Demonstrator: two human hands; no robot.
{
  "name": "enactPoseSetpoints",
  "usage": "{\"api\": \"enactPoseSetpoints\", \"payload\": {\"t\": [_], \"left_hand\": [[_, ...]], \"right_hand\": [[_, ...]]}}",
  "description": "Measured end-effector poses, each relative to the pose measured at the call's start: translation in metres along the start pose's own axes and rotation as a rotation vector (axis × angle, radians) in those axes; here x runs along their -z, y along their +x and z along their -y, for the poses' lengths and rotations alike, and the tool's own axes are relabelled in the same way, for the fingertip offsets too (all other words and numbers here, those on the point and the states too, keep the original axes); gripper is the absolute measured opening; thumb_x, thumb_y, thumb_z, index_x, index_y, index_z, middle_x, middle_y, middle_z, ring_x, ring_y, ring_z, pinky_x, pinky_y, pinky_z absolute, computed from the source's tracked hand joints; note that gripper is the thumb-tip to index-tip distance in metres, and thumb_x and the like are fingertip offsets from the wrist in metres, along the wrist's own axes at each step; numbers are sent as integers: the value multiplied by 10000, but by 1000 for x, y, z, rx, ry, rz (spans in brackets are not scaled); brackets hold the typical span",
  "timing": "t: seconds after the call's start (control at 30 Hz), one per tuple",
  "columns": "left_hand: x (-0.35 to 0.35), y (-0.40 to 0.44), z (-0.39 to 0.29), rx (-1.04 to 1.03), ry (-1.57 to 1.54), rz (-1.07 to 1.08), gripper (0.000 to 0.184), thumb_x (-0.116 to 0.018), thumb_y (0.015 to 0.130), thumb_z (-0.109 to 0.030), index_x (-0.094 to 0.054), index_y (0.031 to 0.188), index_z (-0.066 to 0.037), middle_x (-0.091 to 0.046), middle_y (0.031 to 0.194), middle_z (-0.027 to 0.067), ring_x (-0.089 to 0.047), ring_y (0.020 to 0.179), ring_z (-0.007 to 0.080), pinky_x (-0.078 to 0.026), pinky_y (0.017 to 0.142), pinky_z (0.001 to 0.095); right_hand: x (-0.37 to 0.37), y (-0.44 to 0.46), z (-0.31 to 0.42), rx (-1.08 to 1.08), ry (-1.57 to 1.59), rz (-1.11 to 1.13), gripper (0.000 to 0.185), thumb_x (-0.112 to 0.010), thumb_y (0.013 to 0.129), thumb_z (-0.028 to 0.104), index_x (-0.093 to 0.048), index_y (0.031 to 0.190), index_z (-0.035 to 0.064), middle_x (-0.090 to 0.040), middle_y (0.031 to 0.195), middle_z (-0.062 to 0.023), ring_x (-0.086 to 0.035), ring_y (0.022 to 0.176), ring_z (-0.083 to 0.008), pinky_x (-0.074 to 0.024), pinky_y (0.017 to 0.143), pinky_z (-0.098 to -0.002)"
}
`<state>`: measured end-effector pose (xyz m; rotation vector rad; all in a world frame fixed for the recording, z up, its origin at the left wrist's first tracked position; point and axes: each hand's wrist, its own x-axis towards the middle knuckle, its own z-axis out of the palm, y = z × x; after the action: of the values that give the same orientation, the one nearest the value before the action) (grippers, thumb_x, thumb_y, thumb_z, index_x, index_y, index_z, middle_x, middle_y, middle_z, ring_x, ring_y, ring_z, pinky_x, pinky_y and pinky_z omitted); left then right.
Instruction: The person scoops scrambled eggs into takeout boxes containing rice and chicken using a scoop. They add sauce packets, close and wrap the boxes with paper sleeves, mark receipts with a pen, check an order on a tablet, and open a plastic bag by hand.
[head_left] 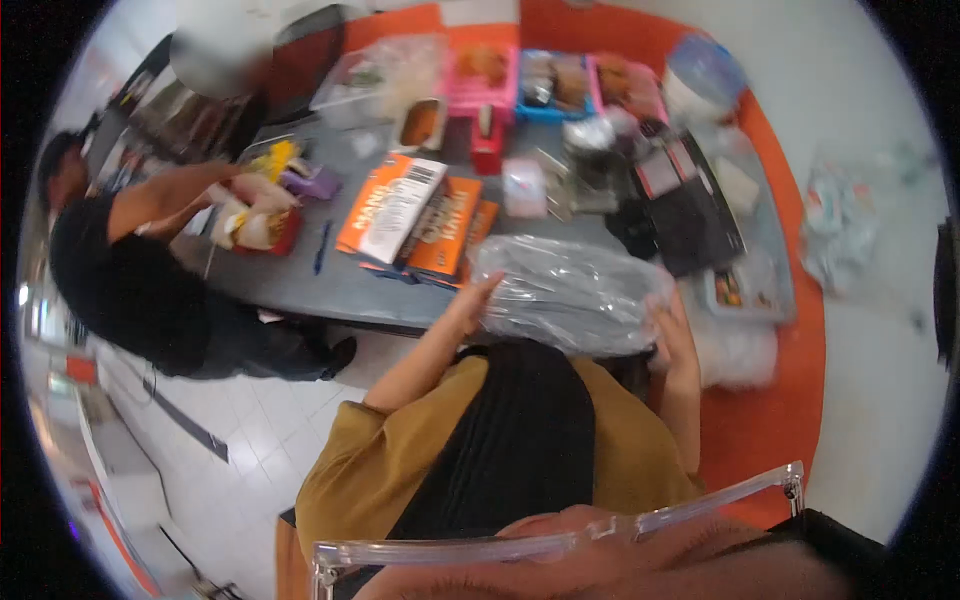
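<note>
A large transparent plastic bag (570,295) is held level at the near edge of the table. What lies inside it, if anything, I cannot make out. My left hand (478,303) grips its left end, and my right hand (670,325) is closed on its right end. Just beyond my left hand lie stacks of orange and white printed boxes (395,210). Past my right hand are a black flat item (690,215) and a transparent plastic tub (765,285) with small things in it.
Pink and blue baskets (560,85) of food line the table's back. A metal container (420,125) holds something orange-brown. At the left, a co-worker in black (140,290) handles a red carton (265,232). A blue pen (322,247) lies on the grey table (290,280).
</note>
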<state>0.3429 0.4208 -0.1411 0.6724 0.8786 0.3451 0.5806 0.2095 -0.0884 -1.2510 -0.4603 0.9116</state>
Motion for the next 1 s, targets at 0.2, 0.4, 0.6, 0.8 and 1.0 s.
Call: {"api": "enactPoseSetpoints", "payload": {"t": [0.2,0.4,0.6,0.8,1.0], "left_hand": [[-3,12,9,-306,445,-25,340,-645,764,-260,-550,997,-32,-578,856,31,-539,742,139,-434,633,276],[1,35,16,-231,447,-259,235,-624,775,-285,-547,792,-64,-452,594,-24,-407,482,87,-336,429,263],[4,58,34,-249,468,-213,274,-614,748,-192,-567,937,1,-586,759,51,-534,644,146,-432,573,286],[23,65,37,-610,735,-81,527,-656,677,-84,-438,1150,2,-559,1008,94,-531,907,188,-433,767,308],[21,49,11,-548,588,214,858,-591,676,-4,-87,1364,-101,-262,1343,185,-311,1218,287,-268,997,343]], "right_hand": [[10,-16,-3,276,-479,-75,637,-599,684,31,-343,1267,41,-376,1265,-106,-355,1159,-181,-352,902,-290],[-14,-7,-19,216,-730,-402,585,-593,664,45,-397,1214,10,-461,1161,-172,-409,1120,-316,-329,929,-374],[-58,5,-58,954,-1402,-107,609,-634,662,155,-427,1235,157,-358,1214,-166,-452,1030,-367,-343,906,-453],[-98,56,-61,-161,-1586,208,976,-799,525,271,-258,1337,243,-184,1376,-192,-308,1168,-473,-337,945,-497],[-85,67,-50,-358,-1779,335,1200,-850,380,309,-164,1364,257,-69,1413,-194,-277,1179,-481,-333,951,-492]]}}
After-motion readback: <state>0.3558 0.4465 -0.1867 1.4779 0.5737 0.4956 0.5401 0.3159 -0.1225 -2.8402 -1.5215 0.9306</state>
